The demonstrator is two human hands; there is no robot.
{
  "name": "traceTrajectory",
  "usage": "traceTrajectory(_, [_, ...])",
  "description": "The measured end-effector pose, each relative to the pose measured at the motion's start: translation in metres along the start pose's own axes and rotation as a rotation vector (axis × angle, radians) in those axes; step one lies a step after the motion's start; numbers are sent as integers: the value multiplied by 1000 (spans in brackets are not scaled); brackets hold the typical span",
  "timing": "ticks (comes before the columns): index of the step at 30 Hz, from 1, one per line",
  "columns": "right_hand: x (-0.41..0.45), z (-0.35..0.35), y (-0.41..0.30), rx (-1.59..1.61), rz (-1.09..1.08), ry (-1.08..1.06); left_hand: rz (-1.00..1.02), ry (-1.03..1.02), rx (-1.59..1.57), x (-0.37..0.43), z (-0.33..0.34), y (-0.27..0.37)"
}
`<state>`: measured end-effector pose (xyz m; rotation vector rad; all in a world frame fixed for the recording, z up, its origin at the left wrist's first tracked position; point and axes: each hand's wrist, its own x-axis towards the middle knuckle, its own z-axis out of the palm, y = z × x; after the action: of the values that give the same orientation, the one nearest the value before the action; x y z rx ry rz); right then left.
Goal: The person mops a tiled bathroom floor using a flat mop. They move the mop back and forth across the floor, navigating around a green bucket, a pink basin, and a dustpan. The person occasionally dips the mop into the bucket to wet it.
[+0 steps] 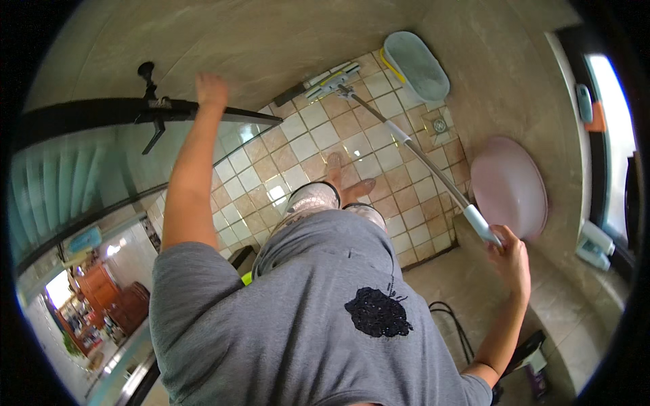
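Note:
My right hand (509, 263) grips the white end of a long mop pole (437, 171) with a metal shaft. The pole slants away across the floor to a flat mop head (332, 81) with a yellow strip, which rests on the tiles near the far wall. My left hand (212, 90) is raised at the dark top edge of a glass door (117, 147), close to the wall. It is blurred, so I cannot tell how its fingers are set. Left of it, a black door handle (156, 134) juts from the frame.
A grey oblong bucket (419, 66) with yellow trim stands in the far corner, beside a floor drain (438, 125). A pink basin (508, 188) leans against the right wall. Beige and white floor tiles (325, 127) look shiny. A black cable (452, 319) lies at my lower right.

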<state>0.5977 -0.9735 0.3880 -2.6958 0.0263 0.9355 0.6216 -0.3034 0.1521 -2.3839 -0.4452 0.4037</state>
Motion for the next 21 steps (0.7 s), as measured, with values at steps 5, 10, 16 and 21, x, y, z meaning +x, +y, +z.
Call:
traceTrajectory(5, [13, -27, -67, -477, -66, 180, 8, -351, -32, -2, 54, -50])
traceTrajectory(10, [20, -36, -120, -746, -212, 154, 58, -269, 45, -22, 54, -32])
traceTrajectory(16, [42, -49, -137, -898, -258, 156, 85, -307, -57, -101, 40, -8])
traceTrajectory(21, [113, -33, -127, -1145, -277, 52, -30, 104, -1123, -224, 51, 35])
